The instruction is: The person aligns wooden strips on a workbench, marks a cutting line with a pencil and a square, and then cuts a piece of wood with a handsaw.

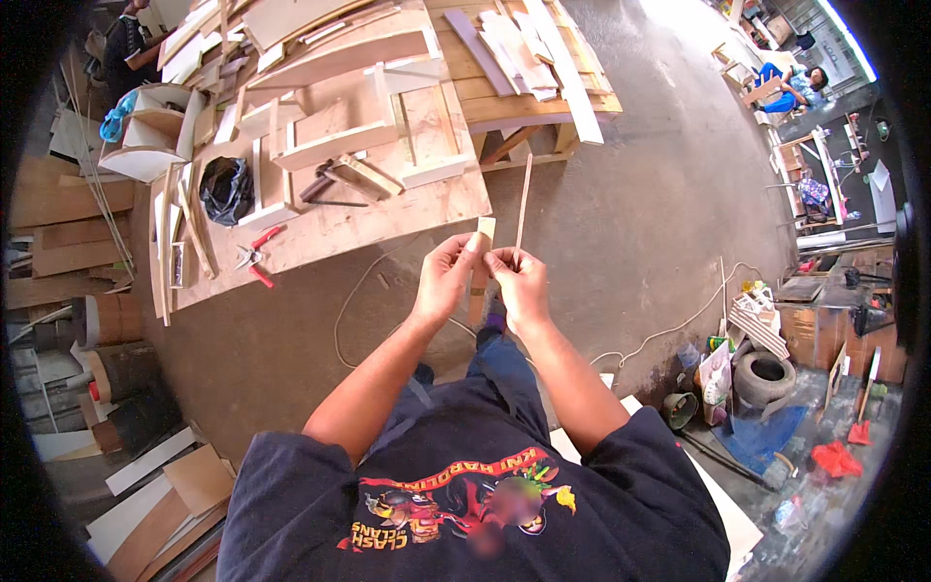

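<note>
My left hand (449, 278) is closed, thumb up, pinching a short pale strip (487, 227) that looks like wood or veneer. Close beside it, almost touching, my right hand (521, 288) pinches a long thin wooden strip (526, 199) pointing up and away. A brownish strip (478, 296) hangs below, between the hands; whether it joins either of the others I cannot tell. On the plywood table (388, 233) ahead lie red-handled cutters (257, 255), jaws apart.
A wooden frame (335, 147), a black plastic bag (227, 190) and a hammer-like tool (325, 184) lie on the table. A pale cable (669, 337) crosses the floor. Boards (160, 504) lean at left. A tyre (764, 376) is at right. Other people sit farther off.
</note>
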`<state>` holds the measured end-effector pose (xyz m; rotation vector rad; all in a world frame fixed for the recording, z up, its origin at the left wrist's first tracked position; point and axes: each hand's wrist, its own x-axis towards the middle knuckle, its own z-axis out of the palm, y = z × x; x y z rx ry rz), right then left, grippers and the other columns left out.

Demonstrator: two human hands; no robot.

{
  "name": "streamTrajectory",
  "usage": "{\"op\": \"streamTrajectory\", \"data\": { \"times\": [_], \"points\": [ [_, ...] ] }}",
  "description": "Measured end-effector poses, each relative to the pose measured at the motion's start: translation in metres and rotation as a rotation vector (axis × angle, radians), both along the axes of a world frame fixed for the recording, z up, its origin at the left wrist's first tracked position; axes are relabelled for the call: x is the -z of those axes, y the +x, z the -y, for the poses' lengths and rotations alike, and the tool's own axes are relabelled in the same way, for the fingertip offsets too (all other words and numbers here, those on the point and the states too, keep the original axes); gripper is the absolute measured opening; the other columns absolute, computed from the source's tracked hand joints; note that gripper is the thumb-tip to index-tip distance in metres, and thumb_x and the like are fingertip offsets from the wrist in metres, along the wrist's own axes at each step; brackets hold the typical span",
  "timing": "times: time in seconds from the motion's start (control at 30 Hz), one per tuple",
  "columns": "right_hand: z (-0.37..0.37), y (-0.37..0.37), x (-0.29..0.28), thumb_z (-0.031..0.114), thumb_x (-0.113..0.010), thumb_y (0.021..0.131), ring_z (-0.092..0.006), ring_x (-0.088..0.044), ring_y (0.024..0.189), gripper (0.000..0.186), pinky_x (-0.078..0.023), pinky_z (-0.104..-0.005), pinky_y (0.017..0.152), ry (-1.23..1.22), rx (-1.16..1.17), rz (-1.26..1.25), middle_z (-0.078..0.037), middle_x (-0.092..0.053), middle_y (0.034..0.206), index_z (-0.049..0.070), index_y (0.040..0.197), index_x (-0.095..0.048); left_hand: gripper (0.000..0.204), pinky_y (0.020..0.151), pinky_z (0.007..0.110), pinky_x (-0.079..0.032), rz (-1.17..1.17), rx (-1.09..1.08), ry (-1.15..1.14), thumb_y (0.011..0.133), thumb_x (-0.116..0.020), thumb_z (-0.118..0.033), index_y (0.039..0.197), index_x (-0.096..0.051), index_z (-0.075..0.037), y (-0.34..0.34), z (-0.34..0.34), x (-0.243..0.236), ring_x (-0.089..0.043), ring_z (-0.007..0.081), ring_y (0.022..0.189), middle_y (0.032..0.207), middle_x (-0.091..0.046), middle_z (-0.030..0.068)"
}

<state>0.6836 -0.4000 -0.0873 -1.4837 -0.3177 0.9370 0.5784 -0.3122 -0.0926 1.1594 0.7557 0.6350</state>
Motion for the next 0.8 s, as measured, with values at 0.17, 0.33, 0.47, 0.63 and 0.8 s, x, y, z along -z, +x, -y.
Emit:
{"op": "streamTrajectory", "data": {
  "times": [0.17,0.33,0.47,0.63,0.8],
  "points": [
    [0.000,0.052,0.028,0.006,-0.074,0.093,-0.0069,-0.060,0.079,0.007,-0.048,-0.0217,0.072,0.046,0.003,-0.116,-0.001,-0.069,0.087,0.000,0.094,-0.071,0.033,0.076,0.026,-0.050,-0.189,0.048,-0.034,0.106,-0.061,-0.028,0.119,-0.070,0.001,0.044,0.000,0.015,-0.059,0.0055,0.084,0.091,-0.068,-0.0003],
    [-0.012,0.111,0.076,0.009,-0.074,0.094,-0.0059,-0.058,0.080,0.011,-0.046,-0.0224,0.072,0.020,-0.123,-0.079,0.000,-0.069,0.092,0.000,0.099,-0.072,0.024,0.073,0.039,-0.054,-0.503,0.185,0.613,0.097,-0.069,-0.024,0.109,-0.075,-0.005,0.069,-0.023,0.053,-0.068,0.0307,0.082,0.085,-0.067,0.0148],
    [-0.031,0.130,0.120,0.011,-0.073,0.094,-0.0077,-0.060,0.080,0.012,-0.045,-0.0252,0.071,-0.084,-0.161,-0.130,-0.002,-0.071,0.086,-0.001,0.096,-0.073,0.020,0.074,0.045,-0.053,-0.604,0.242,0.838,0.090,-0.070,-0.018,0.106,-0.077,-0.008,0.085,-0.049,0.083,-0.066,0.0364,0.083,0.088,-0.067,0.0150],
    [-0.070,0.132,0.167,0.016,-0.075,0.095,-0.0088,-0.059,0.077,0.017,-0.044,-0.0261,0.071,-0.244,0.001,-0.248,-0.004,-0.072,0.081,-0.001,0.093,-0.073,0.026,0.093,0.047,-0.049,-0.789,0.000,1.095,0.088,-0.069,-0.012,0.114,-0.072,-0.010,0.101,-0.062,0.130,-0.062,0.0353,0.105,0.104,-0.067,0.0118],
    [-0.094,0.125,0.203,0.021,-0.078,0.093,-0.0090,-0.046,0.052,0.019,-0.032,-0.0303,0.047,-0.341,0.161,-0.472,-0.005,-0.071,0.078,0.004,0.091,-0.072,0.032,0.102,0.050,-0.042,-0.920,-0.153,1.060,0.088,-0.070,-0.014,0.119,-0.067,-0.010,0.122,-0.065,0.168,-0.054,0.0387,0.119,0.120,-0.061,0.0148]
  ]
}}
